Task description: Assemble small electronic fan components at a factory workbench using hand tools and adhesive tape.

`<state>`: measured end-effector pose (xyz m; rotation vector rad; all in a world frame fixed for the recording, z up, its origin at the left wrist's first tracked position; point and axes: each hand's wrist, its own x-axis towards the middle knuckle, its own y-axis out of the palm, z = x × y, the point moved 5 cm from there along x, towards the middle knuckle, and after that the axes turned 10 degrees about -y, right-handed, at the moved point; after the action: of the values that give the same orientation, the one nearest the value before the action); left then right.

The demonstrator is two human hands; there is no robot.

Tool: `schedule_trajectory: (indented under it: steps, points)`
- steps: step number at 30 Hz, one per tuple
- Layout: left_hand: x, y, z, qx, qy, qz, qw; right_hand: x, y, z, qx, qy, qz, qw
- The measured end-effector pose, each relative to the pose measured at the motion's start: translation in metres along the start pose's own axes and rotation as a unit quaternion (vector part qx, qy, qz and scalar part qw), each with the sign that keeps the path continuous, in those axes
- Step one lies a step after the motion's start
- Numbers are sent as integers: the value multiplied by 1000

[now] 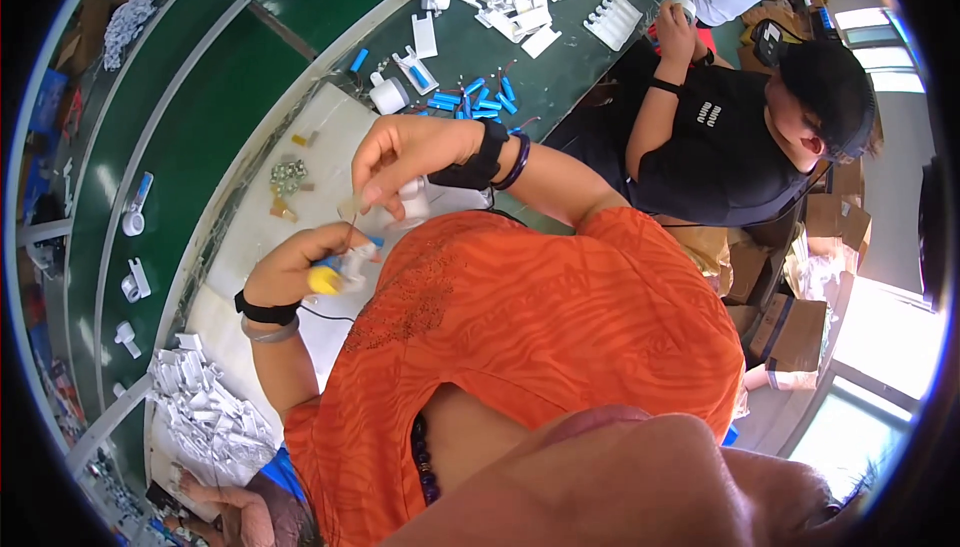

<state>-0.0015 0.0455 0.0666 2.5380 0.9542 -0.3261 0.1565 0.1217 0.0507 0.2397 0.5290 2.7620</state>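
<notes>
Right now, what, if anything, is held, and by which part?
The left hand holds a blurred, partly yellow piece, gripped part unclear. The right hand is near a reddish wire; its hold cannot be told.

Left grip [285, 272] and right grip [425, 147] close together, arms [575, 182] bent, fingers [368, 159] curled.

Looking like a small-parts assembly workshop. Long green belt [235, 87] is lying alongside the table [225, 312], carrying a spaced row of white pieces [134, 280]. Loose white plastic parts [205, 402] are sitting in heaps, wired blue cylinders [485, 102] are lying out. Co-worker in black [720, 137] is handling something farther along; cardboard boxes [790, 332] are standing near windows [880, 317].
</notes>
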Motion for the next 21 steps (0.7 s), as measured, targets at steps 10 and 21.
schedule_trajectory:
  steps: [10, 21]
  points:
    - [6, -28, 29, 475, -53, -357, 803, -7, 5, -21, -277, 62, 8, 959]
    - [43, -26, 76, -240, 31, -306, 920, -19, 3, -18, -623, -212, -218, 721]
